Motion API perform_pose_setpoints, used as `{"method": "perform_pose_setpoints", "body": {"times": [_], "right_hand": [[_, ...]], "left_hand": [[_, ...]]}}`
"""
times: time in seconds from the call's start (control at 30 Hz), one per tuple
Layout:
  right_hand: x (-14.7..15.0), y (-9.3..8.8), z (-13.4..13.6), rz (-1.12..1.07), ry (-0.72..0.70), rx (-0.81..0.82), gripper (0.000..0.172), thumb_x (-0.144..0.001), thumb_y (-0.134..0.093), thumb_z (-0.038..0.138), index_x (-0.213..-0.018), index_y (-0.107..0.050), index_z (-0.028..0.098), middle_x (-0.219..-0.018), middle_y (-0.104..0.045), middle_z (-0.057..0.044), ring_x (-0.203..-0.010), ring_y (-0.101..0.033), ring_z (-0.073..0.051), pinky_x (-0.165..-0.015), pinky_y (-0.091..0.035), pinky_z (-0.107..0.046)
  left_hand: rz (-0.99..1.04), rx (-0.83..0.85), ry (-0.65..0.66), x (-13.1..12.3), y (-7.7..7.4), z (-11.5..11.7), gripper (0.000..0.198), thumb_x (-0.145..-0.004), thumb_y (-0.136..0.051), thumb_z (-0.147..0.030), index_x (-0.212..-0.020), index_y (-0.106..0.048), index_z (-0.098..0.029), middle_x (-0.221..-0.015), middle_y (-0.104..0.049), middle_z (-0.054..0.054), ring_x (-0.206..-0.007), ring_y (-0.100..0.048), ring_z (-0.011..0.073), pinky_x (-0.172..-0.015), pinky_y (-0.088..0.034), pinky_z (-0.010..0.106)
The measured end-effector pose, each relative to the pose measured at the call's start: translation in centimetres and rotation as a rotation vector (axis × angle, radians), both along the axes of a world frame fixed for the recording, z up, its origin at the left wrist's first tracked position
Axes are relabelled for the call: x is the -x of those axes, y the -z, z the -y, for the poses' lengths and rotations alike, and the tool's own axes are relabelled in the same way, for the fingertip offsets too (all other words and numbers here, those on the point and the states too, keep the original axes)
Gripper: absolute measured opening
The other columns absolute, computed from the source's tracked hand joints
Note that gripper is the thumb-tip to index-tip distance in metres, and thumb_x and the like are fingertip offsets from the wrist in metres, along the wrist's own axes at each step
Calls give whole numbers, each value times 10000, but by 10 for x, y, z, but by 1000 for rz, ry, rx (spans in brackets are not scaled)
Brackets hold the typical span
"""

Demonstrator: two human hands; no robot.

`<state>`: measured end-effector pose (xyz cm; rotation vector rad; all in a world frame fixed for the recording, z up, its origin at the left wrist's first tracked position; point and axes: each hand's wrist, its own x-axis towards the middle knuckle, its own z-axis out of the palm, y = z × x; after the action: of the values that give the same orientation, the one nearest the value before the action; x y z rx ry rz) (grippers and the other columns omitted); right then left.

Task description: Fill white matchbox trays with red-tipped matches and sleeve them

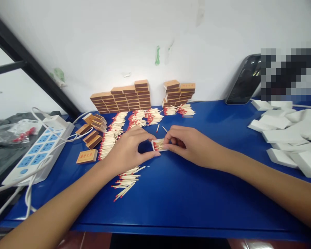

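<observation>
Between my two hands is a small white matchbox tray (159,141) with red-tipped matches lying in it. My left hand (131,147) grips the tray's left end between thumb and fingers. At its right end, the thumb and fingertips of my right hand (182,140) are pinched together over the tray and the matches; whether they hold a match is hidden. Loose matches (126,181) lie in a heap below my left wrist, and a long row of matches (111,135) runs behind that hand. One single match (158,128) rests just beyond the tray.
Matchboxes (121,100) stand stacked against the wall, with a smaller stack (178,92) to their right. Several matchboxes (86,156) and a white power strip (38,148) with cables are at left. White trays (287,131) pile up at right, near a leaning phone (243,79).
</observation>
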<state>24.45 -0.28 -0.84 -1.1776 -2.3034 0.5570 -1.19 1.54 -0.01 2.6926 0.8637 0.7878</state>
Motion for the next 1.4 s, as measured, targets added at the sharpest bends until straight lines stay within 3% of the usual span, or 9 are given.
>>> {"method": "perform_pose_setpoints", "body": {"times": [0.17, 0.37, 0.6, 0.73, 0.83, 1.0, 1.23, 1.4], "right_hand": [[8, 1, 4, -86, -55, -21, 148, -1033, -635, 327, -954, -701, 221, -894, -643, -23, -745, -593, -155, -694, -457, -291], [-18, 6, -23, -70, 28, -283, 200, -1064, -517, 233, -1112, -712, 234, -1027, -671, -84, -920, -648, -227, -827, -516, -363], [-37, 19, -42, 43, -67, -239, 389, -1060, -466, 235, -1386, -674, 274, -1186, -665, -135, -1122, -625, -302, -987, -528, -485], [-25, 20, -47, 72, -104, -292, 380, -1067, -446, 228, -1307, -737, 272, -1219, -678, -140, -1145, -620, -305, -1005, -507, -494], [-17, 20, -53, 63, -104, -278, 267, -1054, -519, 254, -1184, -752, 251, -1179, -685, -128, -1138, -618, -294, -1018, -496, -468], [-15, 17, -59, 57, -7, -180, 152, -1039, -556, 265, -945, -665, 217, -985, -657, -92, -956, -608, -249, -867, -496, -379], [-20, 10, -51, 64, -8, -36, 167, -1009, -597, 368, -981, -666, 218, -968, -669, -77, -865, -603, -222, -782, -473, -350], [-20, 5, -47, 113, 29, -18, 155, -995, -549, 308, -897, -630, 219, -945, -648, -87, -842, -597, -230, -754, -461, -358]], "left_hand": [[16, 16, 17, 0, -1, 0, 354, -864, -896, -391, -1120, -745, -198, -1023, -752, 44, -962, -669, 228, -871, -515, 372], [11, 44, -20, 2, 2, -1, 343, -887, -872, -402, -1139, -744, -207, -1010, -736, 45, -962, -673, 232, -849, -522, 365], [4, 16, -4, 1, 0, 1, 342, -888, -873, -396, -1134, -741, -199, -1023, -740, 51, -986, -672, 236, -891, -526, 384], [7, 13, -25, 2, -2, 0, 346, -883, -878, -391, -1137, -743, -199, -1046, -745, 50, -1024, -670, 239, -908, -529, 387], [0, 12, -20, 2, 1, 0, 347, -883, -877, -398, -1136, -743, -202, -1032, -741, 51, -1002, -669, 241, -886, -531, 388], [-12, 28, -21, 0, 4, 1, 347, -887, -871, -422, -1133, -747, -212, -1027, -739, 45, -972, -672, 230, -861, -533, 373], [27, 3, -35, 1, -4, 1, 337, -885, -874, -397, -1135, -744, -212, -1028, -745, 44, -1004, -671, 239, -884, -526, 381], [35, 10, -67, 5, -3, -4, 337, -877, -880, -403, -1104, -744, -193, -1020, -747, 50, -993, -675, 243, -877, -527, 387]]}}
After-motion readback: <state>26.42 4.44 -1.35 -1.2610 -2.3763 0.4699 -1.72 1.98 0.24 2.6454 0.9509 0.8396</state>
